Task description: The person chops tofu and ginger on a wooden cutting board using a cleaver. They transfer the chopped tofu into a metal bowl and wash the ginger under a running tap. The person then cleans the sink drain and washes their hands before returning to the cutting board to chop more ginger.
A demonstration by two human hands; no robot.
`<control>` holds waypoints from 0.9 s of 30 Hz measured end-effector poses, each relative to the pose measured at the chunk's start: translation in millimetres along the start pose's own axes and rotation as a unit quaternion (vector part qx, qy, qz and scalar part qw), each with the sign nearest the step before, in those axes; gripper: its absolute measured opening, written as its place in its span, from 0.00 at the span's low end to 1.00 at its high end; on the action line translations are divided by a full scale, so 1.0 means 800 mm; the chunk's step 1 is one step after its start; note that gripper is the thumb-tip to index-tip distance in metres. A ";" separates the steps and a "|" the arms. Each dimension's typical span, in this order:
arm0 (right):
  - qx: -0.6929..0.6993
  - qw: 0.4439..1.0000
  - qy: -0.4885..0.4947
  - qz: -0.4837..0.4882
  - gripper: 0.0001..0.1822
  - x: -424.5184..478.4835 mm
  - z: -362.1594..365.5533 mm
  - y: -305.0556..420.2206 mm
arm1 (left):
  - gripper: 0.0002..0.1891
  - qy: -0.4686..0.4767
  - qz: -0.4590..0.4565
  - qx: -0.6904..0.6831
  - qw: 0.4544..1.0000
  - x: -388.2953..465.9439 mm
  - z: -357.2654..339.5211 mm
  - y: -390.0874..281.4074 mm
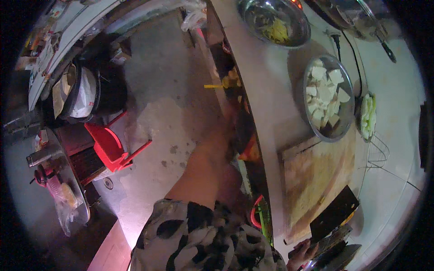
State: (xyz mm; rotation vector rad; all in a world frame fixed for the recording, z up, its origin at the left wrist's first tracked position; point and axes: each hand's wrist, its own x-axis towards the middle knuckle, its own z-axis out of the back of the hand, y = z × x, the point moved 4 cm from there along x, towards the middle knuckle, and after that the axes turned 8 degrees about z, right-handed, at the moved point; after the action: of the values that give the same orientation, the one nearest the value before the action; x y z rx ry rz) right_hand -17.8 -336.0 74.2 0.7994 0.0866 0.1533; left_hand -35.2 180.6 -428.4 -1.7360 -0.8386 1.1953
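Observation:
My right hand (301, 254) is at the lower right edge, its fingers around the handle end of a dark-bladed cleaver (334, 215). The cleaver's broad blade, with a small hole near one corner, tilts up and away over the corner of a wooden cutting board (318, 193). Close beside the hand, a dark knife holder (334, 238) and another blade are partly hidden. My left hand is out of view. Beyond the board, a steel bowl (307, 125) holds white tofu-like chunks (323, 93).
Another steel bowl (242, 17) contains yellowish shreds (276, 30). Chopped green pieces (368, 117) fill a dish beside a wire rack (378, 155). A plugged-in cord (356, 64) crosses the counter near a pan (349, 15). A red plastic chair (108, 147) stands across the floor.

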 end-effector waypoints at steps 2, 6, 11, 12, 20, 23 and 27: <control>-0.045 0.998 0.027 0.016 0.24 -0.034 -0.007 0.013 | 0.20 0.100 0.048 -0.075 0.991 -0.023 0.003 -0.019; 0.077 0.996 -0.022 -0.050 0.21 -0.082 0.010 0.002 | 0.18 0.069 0.106 0.165 0.978 -0.124 0.022 -0.134; -0.199 0.962 0.085 0.167 0.24 -0.049 0.040 0.047 | 0.14 -0.031 -0.030 0.135 0.990 -0.230 0.058 -0.310; -0.233 0.950 0.077 0.191 0.22 -0.043 0.040 0.057 | 0.11 -0.001 -0.101 0.149 0.984 -0.257 0.032 -0.369; -0.315 0.886 0.073 0.333 0.21 -0.036 0.053 0.083 | 0.14 0.514 -0.416 0.358 0.659 -0.492 -0.226 -0.527; -0.335 0.876 0.044 0.343 0.20 -0.062 0.049 0.087 | 0.14 0.574 -0.514 0.353 0.530 -0.526 -0.260 -0.510; -0.343 0.869 0.053 0.353 0.19 -0.087 0.058 0.083 | 0.12 0.719 -0.305 0.392 0.486 -0.505 -0.274 -0.420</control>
State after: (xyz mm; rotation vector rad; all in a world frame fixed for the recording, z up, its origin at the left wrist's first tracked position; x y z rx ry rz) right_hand -87.0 -335.1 155.5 0.0710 -0.1607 0.8771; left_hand 22.8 -88.6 70.3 -0.8646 0.2447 -0.5541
